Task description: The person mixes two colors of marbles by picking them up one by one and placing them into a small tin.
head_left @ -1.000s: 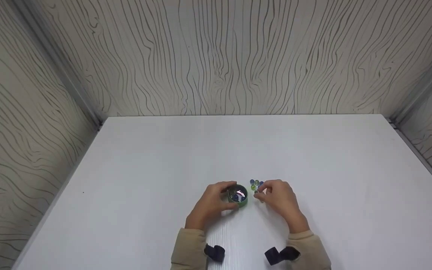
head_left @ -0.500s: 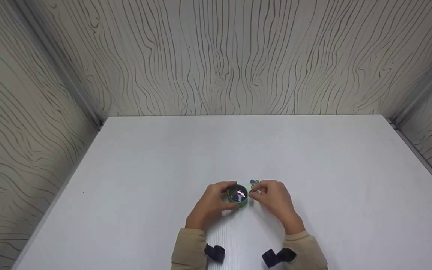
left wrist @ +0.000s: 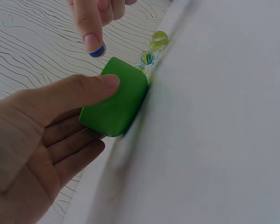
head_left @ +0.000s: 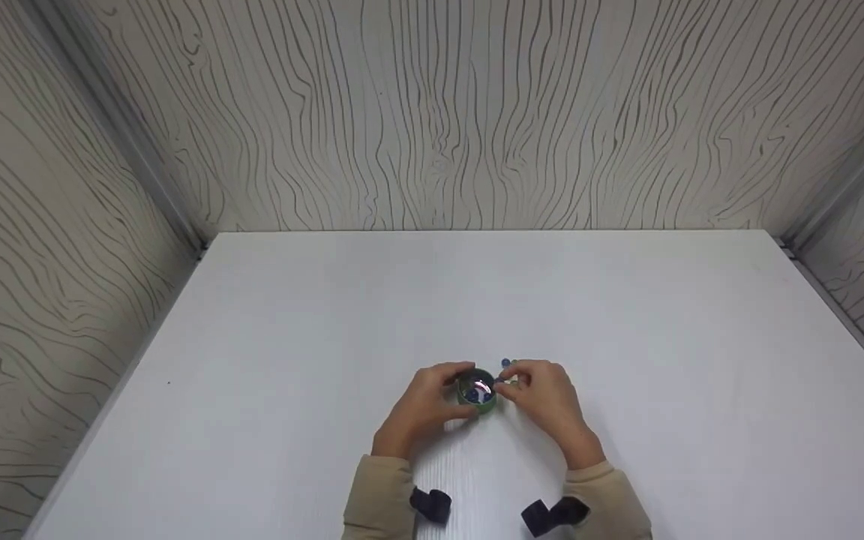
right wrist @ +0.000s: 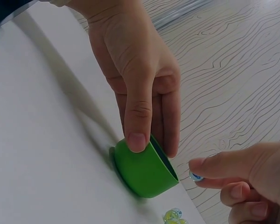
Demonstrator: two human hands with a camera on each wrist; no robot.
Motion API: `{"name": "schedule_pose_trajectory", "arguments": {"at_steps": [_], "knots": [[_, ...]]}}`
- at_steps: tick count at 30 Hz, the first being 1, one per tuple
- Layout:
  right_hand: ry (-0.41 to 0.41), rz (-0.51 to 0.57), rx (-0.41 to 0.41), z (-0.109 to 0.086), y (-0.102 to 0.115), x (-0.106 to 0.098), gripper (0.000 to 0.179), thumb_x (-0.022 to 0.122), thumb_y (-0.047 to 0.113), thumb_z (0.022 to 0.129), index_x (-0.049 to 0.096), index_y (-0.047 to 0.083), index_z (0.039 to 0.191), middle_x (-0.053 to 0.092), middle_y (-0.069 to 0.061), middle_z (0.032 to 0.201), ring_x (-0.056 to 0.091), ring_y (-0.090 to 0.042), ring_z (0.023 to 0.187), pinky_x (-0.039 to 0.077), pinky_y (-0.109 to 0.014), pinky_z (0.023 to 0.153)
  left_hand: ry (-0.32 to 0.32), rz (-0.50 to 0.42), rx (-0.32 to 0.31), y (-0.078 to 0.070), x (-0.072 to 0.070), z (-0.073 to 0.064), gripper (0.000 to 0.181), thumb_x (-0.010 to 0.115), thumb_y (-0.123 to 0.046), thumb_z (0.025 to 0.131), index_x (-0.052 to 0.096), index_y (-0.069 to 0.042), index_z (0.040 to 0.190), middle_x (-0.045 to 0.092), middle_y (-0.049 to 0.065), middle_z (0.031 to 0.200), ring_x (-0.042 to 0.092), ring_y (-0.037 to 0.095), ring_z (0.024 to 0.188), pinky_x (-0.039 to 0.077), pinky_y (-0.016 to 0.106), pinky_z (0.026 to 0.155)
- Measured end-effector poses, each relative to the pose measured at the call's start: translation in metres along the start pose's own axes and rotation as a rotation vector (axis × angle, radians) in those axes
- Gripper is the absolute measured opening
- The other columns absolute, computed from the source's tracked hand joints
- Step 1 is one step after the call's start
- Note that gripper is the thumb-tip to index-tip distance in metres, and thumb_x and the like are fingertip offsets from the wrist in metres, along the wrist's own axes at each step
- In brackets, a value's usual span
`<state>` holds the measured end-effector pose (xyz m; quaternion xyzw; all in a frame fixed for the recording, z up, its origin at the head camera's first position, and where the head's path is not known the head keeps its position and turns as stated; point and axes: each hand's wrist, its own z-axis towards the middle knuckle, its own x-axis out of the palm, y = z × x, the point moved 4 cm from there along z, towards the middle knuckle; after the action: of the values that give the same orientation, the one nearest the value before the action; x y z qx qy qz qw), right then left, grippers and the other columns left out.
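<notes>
A small green bowl [head_left: 487,409] stands upright on the white table, with dark blue marbles [head_left: 473,394] inside it. My left hand [head_left: 421,405] grips the bowl by its sides, thumb along the near wall, as the left wrist view shows. Between thumb and index finger, my right hand [head_left: 552,397] pinches a blue and clear marble [right wrist: 195,177]. That marble is just right of the bowl's rim, slightly above it and apart from it. Several clear marbles [left wrist: 159,38] with yellow, green and blue swirls lie close together to the right of the bowl, partly hidden by my right hand in the head view.
The white table [head_left: 312,315] stretches out on all sides of the hands. Panels with a wood-grain pattern [head_left: 432,112] rise behind it and at both sides. Dark straps [head_left: 432,507] are on both sleeves.
My right hand has moved left from the loose marbles to the bowl's rim, lifting a pinched marble. My left hand and the bowl have stayed in place.
</notes>
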<state>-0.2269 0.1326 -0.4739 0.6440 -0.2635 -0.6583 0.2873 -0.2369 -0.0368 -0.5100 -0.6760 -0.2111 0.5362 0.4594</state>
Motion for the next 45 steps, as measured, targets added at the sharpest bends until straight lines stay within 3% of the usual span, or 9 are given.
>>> {"name": "schedule_pose_trajectory", "arguments": {"at_steps": [24, 45], "knots": [[-0.049, -0.02, -0.071, 0.002, 0.0, 0.007, 0.013, 0.078, 0.011, 0.077, 0.076, 0.005, 0.088, 0.044, 0.005, 0.056, 0.036, -0.006, 0.054, 0.027, -0.015, 0.047, -0.01, 0.044, 0.013, 0.0, 0.0, 0.0, 0.06, 0.078, -0.009, 0.078, 0.056, -0.003, 0.133, 0.063, 0.014, 0.131, 0.06, 0.028, 0.124, 0.05, 0.039, 0.108], [-0.009, -0.006, -0.083, 0.002, 0.001, 0.013, 0.014, 0.077, 0.009, 0.078, 0.075, 0.004, 0.091, 0.044, 0.004, 0.055, 0.035, -0.005, 0.052, 0.027, -0.015, 0.047, 0.007, 0.033, 0.033, 0.0, -0.001, 0.002, 0.058, 0.076, -0.008, 0.079, 0.055, 0.0, 0.133, 0.062, 0.016, 0.131, 0.06, 0.029, 0.124, 0.051, 0.037, 0.107]]}}
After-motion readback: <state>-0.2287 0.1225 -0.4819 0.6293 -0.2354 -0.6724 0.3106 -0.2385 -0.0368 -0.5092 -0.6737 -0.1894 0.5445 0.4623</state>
